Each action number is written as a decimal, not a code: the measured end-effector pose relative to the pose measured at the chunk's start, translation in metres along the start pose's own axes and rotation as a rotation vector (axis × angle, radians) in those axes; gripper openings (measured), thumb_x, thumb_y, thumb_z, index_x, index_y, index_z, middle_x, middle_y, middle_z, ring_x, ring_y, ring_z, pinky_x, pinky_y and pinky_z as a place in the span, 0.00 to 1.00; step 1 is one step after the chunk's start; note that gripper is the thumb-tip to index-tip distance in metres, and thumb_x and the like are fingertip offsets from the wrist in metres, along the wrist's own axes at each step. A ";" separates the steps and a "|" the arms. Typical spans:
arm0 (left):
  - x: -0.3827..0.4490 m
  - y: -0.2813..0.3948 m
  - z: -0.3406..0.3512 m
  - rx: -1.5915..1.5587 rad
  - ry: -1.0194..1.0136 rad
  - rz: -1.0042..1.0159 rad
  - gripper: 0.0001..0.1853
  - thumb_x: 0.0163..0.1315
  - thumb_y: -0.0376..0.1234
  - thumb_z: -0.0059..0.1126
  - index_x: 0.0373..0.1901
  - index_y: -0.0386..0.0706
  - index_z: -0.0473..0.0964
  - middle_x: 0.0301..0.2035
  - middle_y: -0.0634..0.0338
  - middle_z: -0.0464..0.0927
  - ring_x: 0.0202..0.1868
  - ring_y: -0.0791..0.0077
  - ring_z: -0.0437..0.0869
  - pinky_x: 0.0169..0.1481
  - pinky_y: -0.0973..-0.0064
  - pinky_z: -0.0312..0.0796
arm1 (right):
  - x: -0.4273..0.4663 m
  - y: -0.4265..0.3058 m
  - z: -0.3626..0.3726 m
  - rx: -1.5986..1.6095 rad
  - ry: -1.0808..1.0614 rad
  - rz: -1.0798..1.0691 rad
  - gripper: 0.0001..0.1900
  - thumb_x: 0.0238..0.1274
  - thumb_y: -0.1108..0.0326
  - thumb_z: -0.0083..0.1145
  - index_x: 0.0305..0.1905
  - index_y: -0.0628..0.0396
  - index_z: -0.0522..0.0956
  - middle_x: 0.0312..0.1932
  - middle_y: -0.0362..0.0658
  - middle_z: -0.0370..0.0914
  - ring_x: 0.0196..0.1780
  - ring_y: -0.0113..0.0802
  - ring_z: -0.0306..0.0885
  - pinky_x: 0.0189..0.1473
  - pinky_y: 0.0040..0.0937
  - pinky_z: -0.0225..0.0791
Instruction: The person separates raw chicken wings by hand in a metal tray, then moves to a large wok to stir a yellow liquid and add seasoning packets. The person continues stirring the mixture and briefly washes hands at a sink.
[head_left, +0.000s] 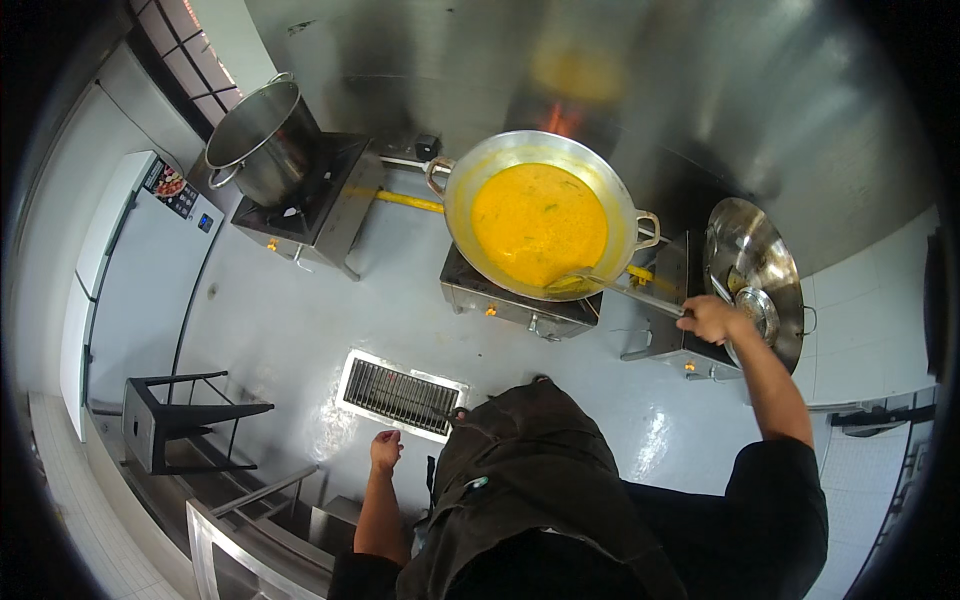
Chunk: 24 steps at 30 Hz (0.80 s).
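My right hand (709, 319) grips the handle of a long metal spatula or ladle (637, 291). Its broad head dips into a yellow, soupy liquid (536, 217) near the front right rim, partly sunk, so its exact shape is unclear. Small green bits float in the liquid. A wide metal wok (461, 202) with two loop handles holds it, standing on a low gas stove (517, 306). Down at my left side, my left hand (385, 450) hangs over the floor with fingers curled, and nothing shows in it.
A tall steel stockpot (277, 150) stands on the left stove (300, 240). On the right stove (667, 330) leans a big steel pan (757, 232) with a strainer-like utensil (757, 311). A floor drain grate (401, 394), black stool (187, 420) and white chest freezer (150, 277) are around me.
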<state>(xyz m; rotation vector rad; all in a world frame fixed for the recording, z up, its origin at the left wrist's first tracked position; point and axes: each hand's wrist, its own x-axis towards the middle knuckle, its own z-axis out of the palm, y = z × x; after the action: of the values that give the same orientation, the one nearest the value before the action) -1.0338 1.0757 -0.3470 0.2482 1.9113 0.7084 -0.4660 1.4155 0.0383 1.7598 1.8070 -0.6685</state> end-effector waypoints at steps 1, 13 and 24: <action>0.001 0.004 0.009 -0.011 -0.014 -0.025 0.17 0.67 0.40 0.60 0.50 0.37 0.77 0.36 0.59 0.82 0.31 0.74 0.85 0.25 0.77 0.70 | 0.012 0.003 0.025 -0.119 0.115 -0.103 0.27 0.68 0.51 0.59 0.62 0.58 0.76 0.58 0.59 0.79 0.59 0.55 0.79 0.61 0.45 0.72; -0.037 0.044 0.108 0.052 -0.018 -0.055 0.20 0.70 0.42 0.57 0.54 0.38 0.76 0.42 0.57 0.82 0.37 0.71 0.86 0.31 0.75 0.73 | 0.171 -0.054 0.137 0.351 0.165 -0.015 0.21 0.71 0.52 0.55 0.51 0.63 0.78 0.51 0.63 0.80 0.59 0.60 0.76 0.60 0.52 0.70; -0.036 0.082 0.169 0.315 0.059 0.247 0.22 0.67 0.42 0.61 0.54 0.34 0.77 0.40 0.53 0.84 0.37 0.68 0.85 0.40 0.70 0.76 | 0.245 -0.037 0.085 0.847 0.046 -0.154 0.17 0.70 0.54 0.59 0.38 0.60 0.79 0.20 0.45 0.76 0.22 0.40 0.77 0.22 0.39 0.69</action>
<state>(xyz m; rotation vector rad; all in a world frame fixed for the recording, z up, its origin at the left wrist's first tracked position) -0.8796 1.1865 -0.3212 0.6766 2.0669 0.5764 -0.5041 1.5382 -0.1900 2.1416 1.8318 -1.6488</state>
